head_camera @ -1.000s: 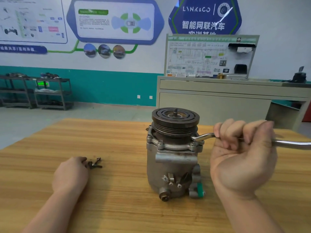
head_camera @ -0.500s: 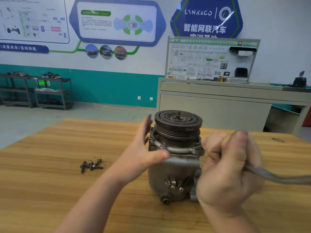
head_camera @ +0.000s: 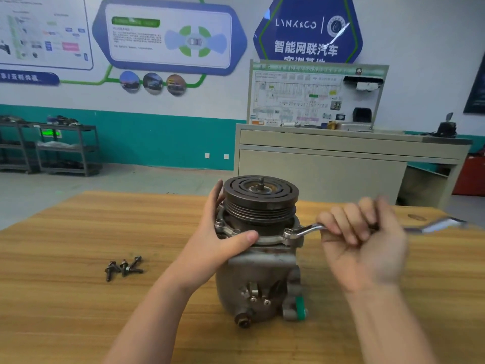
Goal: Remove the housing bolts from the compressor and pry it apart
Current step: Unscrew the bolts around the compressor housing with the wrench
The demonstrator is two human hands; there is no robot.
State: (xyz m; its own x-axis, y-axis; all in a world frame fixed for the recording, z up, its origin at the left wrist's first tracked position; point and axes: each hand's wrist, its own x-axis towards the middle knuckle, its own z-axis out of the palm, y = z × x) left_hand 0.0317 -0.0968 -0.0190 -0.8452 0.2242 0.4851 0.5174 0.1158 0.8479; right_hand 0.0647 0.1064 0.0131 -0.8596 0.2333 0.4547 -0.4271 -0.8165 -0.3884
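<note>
Three loose bolts [head_camera: 124, 267] lie on the wooden tabletop [head_camera: 65, 245], well left of the compressor [head_camera: 258, 258] standing upright mid-table, pulley up. Left hand [head_camera: 223, 245] cups the housing's left side with fingers straight and thumb laid across the front flange, while the right hand [head_camera: 364, 248], blurred, grips a ring spanner [head_camera: 304, 231] seated on the right flange bolt. Behind, a blue wall sign [head_camera: 308, 30] reads "LYNK&CO" above Chinese characters, over a wiring-diagram board [head_camera: 317, 97] on a beige cabinet [head_camera: 341, 158].
</note>
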